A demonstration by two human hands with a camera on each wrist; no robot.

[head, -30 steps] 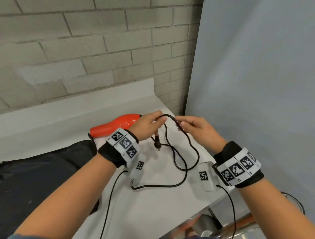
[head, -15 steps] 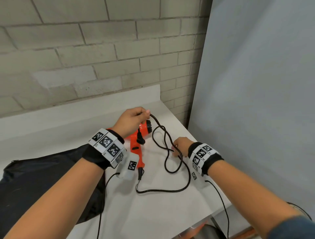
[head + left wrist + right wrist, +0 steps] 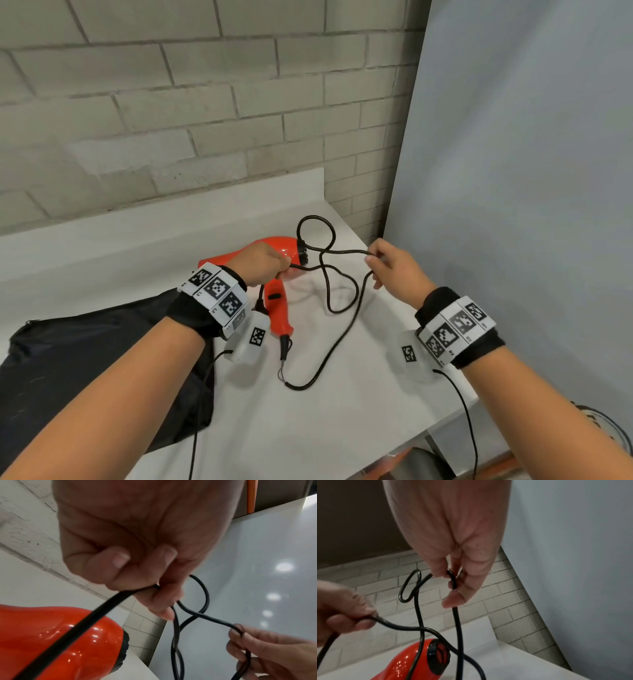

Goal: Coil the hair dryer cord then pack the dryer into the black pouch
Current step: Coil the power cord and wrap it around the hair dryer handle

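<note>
A glossy orange-red hair dryer (image 3: 279, 274) (image 3: 60, 639) (image 3: 419, 660) lies on the white table (image 3: 308, 421), handle toward me. Its black cord (image 3: 346, 308) (image 3: 193, 614) (image 3: 419, 615) runs from the handle end in loose loops over the table. My left hand (image 3: 260, 262) (image 3: 137, 566) hovers above the dryer body and grips cord in curled fingers. My right hand (image 3: 387, 262) (image 3: 457, 574) pinches a further stretch of cord between thumb and forefinger, held up to the right. A small loop stands up beyond the dryer. The black pouch (image 3: 85, 370) lies flat at the left.
A brick wall (image 3: 171, 120) stands behind the table's raised back ledge. A grey panel (image 3: 513, 171) closes off the right side, close to my right hand. The table's front right edge drops off, with a round dark object (image 3: 609, 428) below.
My right hand has risen from the table with a pinch of cord and pulled it rightward. My left hand stays over the dryer holding cord. A loop now stands beyond the dryer.
</note>
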